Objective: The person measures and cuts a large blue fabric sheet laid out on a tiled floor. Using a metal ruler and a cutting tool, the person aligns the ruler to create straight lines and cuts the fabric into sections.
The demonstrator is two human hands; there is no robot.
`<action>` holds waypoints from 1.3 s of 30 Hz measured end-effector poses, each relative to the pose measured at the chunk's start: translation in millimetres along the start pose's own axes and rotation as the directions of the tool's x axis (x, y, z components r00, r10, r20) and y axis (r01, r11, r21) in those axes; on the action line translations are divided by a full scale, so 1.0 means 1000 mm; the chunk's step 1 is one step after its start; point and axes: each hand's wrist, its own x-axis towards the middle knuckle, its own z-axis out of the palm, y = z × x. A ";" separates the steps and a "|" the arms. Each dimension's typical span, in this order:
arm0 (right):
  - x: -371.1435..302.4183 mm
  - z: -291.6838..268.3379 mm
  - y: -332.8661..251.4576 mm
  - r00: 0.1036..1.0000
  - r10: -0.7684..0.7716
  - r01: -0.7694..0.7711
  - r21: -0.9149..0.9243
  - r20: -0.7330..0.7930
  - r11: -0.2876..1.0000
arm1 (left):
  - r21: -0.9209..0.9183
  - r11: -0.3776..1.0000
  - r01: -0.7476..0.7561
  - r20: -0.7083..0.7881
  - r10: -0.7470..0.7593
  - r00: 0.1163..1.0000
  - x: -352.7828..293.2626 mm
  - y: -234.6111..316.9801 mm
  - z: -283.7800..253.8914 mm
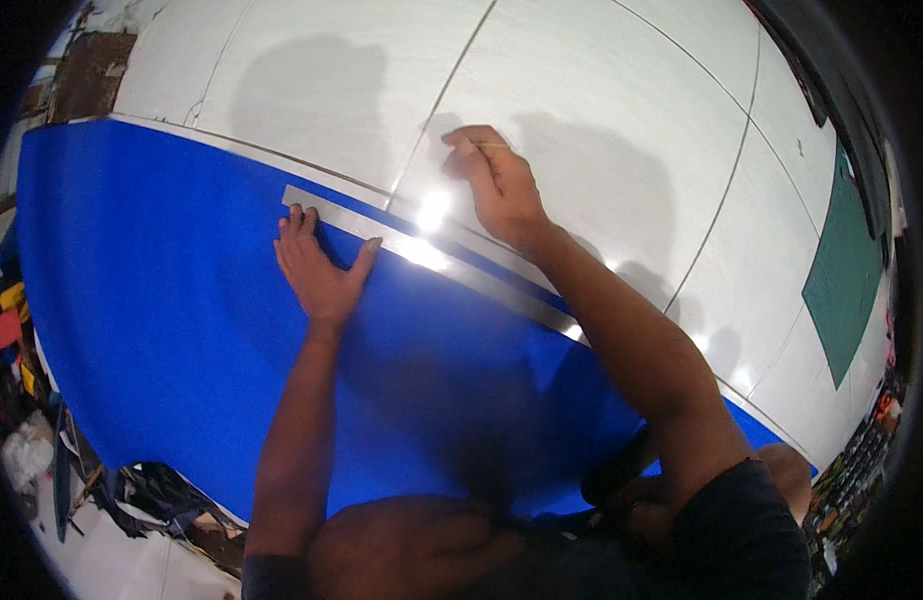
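Observation:
A large blue sheet [162,300] lies across the white tiled floor, with a long metal straightedge [462,262] on it near its far edge. My left hand [322,272] presses down at the straightedge's left end, fingers spread and thumb stretched along its near side. Over the white tiles beyond the sheet is my right hand [502,190], apart from both straightedge and sheet. Its fingers are curled and pinched together; whatever is in them, if anything, is too small to make out. My right forearm hides the straightedge's right end.
White floor tiles [592,70] with dark joints stretch beyond the sheet. A dark green sheet [847,270] lies at the right. Clutter with a clear plastic bag [27,450] borders the left side. Many small items [862,480] line the lower right.

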 end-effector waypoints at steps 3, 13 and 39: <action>-0.046 -0.028 0.000 0.976 -0.186 0.215 -0.346 0.114 0.913 | 0.035 0.999 0.002 -0.009 -0.002 1.000 -0.002 -0.008 0.000; -0.179 -0.070 0.004 0.979 -0.135 0.203 -0.715 0.152 0.669 | 0.013 1.000 -0.012 -0.013 0.012 1.000 0.000 -0.003 -0.002; -0.193 -0.067 0.007 0.941 -0.287 0.319 -0.756 0.179 0.571 | -0.020 0.998 0.051 0.026 -0.051 0.998 -0.002 0.002 -0.007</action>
